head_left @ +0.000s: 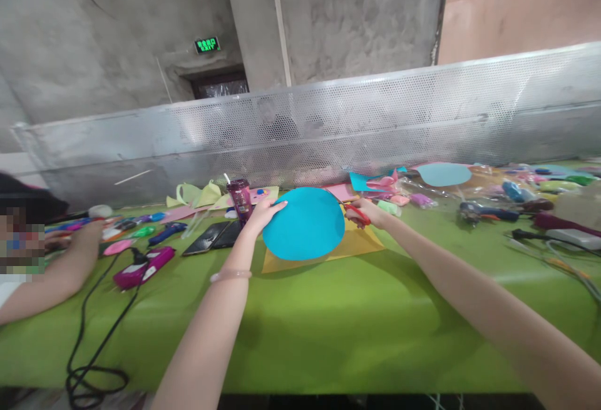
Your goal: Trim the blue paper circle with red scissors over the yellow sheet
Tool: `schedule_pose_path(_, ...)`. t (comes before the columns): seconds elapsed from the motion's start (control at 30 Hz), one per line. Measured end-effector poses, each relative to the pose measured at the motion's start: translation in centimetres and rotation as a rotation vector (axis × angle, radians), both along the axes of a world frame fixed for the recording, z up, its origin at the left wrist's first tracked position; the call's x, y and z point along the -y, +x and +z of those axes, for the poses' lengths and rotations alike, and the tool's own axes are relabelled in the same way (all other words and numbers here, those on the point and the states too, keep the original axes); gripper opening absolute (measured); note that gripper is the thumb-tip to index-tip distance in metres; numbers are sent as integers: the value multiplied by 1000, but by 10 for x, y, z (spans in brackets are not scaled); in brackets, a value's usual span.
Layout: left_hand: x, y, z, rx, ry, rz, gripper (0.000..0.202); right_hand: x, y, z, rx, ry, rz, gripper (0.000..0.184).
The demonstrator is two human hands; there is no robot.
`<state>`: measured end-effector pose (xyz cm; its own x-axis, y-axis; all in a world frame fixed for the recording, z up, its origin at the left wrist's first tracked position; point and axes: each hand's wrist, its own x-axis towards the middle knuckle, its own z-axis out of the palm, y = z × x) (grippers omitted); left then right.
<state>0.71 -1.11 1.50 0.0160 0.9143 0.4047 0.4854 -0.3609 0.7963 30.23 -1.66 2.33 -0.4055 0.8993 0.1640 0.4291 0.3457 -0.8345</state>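
A blue paper disc [304,225] with a rounded outline is raised a little above the table. My left hand [267,213] pinches it at its left edge, thumb on top. My right hand [370,211] is closed around the red handles of a pair of scissors [357,214]. Their blades point left toward the disc's upper right edge; I cannot tell whether they touch the paper. Under the disc lies a yellow-orange sheet [361,246], partly covered. Blue and pink paper scraps [365,183] lie just beyond my right hand.
Left of my arm are a dark phone [206,238], a purple cup with a straw [240,199] and a magenta power strip [144,267] with a black cable. A co-worker's arm [61,278] rests far left. Glue guns and clay packets lie right. A perforated metal barrier [319,128] runs behind.
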Motion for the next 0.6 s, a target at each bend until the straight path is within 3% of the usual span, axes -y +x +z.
schedule_pose_path(0.6, -5, -3, -1, -8, -20, -7, 45, -10, 3, -6, 23, 42, -3, 16)
